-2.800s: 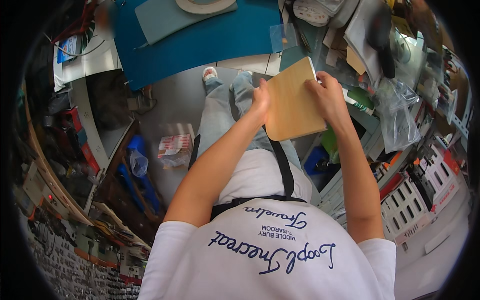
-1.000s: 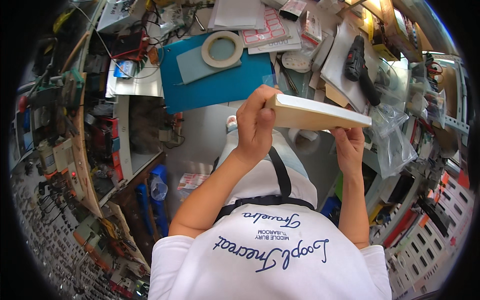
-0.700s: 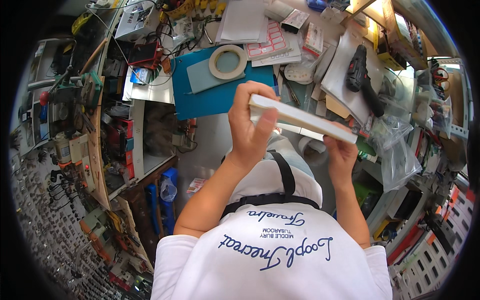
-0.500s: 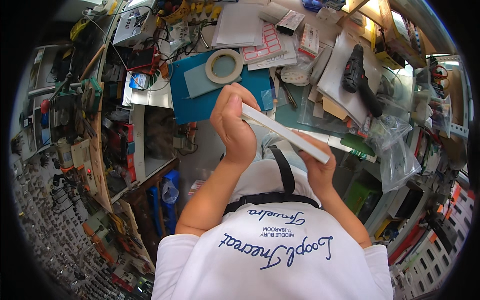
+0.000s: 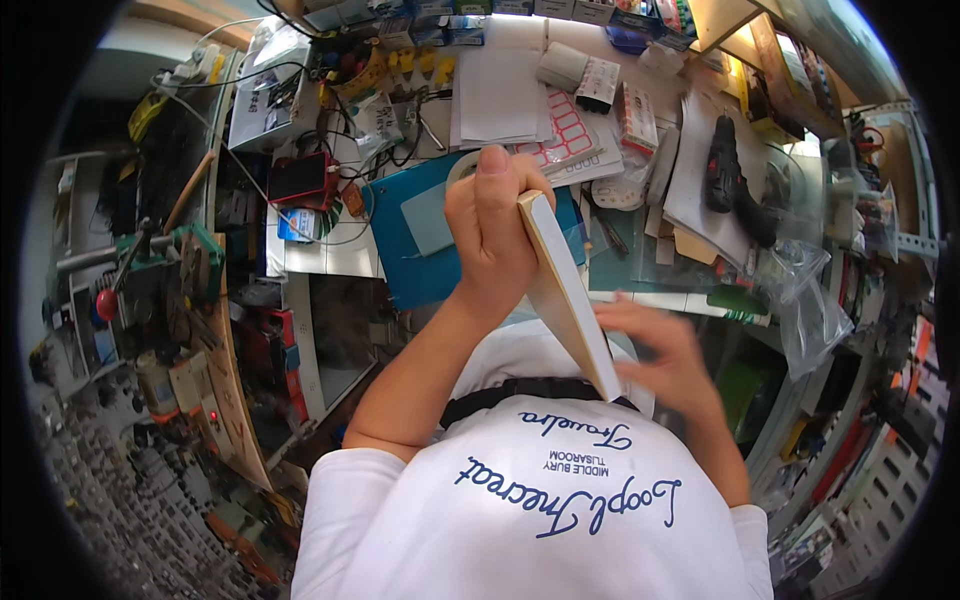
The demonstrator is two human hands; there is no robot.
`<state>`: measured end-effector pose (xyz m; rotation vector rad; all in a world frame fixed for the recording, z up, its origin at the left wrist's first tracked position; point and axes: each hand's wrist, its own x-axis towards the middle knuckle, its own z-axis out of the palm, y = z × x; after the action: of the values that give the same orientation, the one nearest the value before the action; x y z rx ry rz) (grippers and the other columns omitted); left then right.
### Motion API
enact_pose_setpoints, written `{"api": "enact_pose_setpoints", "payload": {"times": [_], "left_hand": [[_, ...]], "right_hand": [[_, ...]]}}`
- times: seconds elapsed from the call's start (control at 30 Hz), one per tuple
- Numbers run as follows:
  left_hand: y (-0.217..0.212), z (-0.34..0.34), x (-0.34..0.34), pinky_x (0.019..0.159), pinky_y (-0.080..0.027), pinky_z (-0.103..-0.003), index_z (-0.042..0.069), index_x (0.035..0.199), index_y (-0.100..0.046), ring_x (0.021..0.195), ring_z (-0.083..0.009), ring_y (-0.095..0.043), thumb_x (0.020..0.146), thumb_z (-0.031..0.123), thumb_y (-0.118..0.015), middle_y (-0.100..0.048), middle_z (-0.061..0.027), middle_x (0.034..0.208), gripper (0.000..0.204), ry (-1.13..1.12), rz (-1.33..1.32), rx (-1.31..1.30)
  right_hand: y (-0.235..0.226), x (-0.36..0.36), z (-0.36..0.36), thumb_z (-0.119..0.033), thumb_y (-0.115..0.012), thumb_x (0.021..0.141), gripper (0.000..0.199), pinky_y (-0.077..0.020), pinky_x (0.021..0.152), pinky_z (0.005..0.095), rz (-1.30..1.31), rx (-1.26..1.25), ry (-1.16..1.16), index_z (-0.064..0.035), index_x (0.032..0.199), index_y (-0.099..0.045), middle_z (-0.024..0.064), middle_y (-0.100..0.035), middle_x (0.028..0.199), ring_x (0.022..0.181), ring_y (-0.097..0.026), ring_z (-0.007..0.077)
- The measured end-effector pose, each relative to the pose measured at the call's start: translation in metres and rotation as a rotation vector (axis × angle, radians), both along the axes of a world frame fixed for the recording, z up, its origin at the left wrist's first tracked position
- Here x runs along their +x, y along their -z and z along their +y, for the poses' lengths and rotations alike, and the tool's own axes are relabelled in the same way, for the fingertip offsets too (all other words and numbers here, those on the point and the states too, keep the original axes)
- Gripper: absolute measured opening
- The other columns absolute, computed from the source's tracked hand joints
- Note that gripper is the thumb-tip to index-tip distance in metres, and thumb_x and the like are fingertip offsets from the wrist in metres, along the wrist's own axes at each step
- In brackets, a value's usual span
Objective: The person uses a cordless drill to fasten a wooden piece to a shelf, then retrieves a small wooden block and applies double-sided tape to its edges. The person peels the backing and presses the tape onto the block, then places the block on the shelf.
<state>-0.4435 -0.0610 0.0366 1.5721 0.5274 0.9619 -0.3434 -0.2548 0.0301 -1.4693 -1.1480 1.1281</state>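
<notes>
My left hand (image 5: 495,230) is closed around the upper end of a thin, pale slab (image 5: 574,295) with a white edge and a tan border; its exact kind does not show. The slab is tilted, its lower end pointing toward my shirt. Beside that lower end is my right hand (image 5: 655,345), smeared by motion, its fingers spread and apparently off the slab. Beyond my left hand lies a blue folder (image 5: 412,268) with a pale blue piece (image 5: 425,225) on top. A roll of tape (image 5: 462,163) shows only partly behind my thumb.
On the bench lie white papers (image 5: 497,95), a red-patterned sheet (image 5: 560,130) and a black power drill (image 5: 724,165) at the right. A clear plastic bag (image 5: 800,310) hangs over the right edge. Left stands a green vise-like tool (image 5: 195,265) by a wooden board (image 5: 235,400).
The slab has swung steeper, its lower end coming nearer my body. My right hand has let go of that end and moved slightly away. The whole view has shifted a little.
</notes>
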Motion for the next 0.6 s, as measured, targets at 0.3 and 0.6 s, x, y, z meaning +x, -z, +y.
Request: {"api": "enact_pose_setpoints", "payload": {"times": [0.3, 0.6], "left_hand": [[-0.014, 0.017, 0.001, 0.043, -0.031, -0.026, 0.0, 0.055, -0.048, 0.044, -0.011, -0.042, 0.096, 0.027, -0.032, -0.047, -0.005, 0.049, 0.051, 0.273, -0.16, -0.068], [-0.009, 0.026, 0.001, 0.04, -0.03, -0.03, 0.0, 0.054, -0.048, 0.038, -0.0189, -0.041, 0.09, 0.014, -0.04, -0.046, -0.0076, 0.047, 0.04, 0.197, -0.168, 0.138]], "right_hand": [[-0.079, -0.018, 0.092, 0.013, -0.063, 0.072, 0.018, -0.0493, 0.071, 0.0246, -0.194, 0.339, 0.424, 0.0066, 0.089, -0.06, 0.0144, -0.059, 0.09, 0.083, -0.058, 0.0181], [-0.074, -0.024, 0.102, 0.014, -0.063, 0.072, 0.018, -0.0499, 0.069, 0.0237, -0.127, 0.316, 0.459, 0.0075, 0.089, -0.06, 0.014, -0.059, 0.089, 0.083, -0.059, 0.0175]]}}
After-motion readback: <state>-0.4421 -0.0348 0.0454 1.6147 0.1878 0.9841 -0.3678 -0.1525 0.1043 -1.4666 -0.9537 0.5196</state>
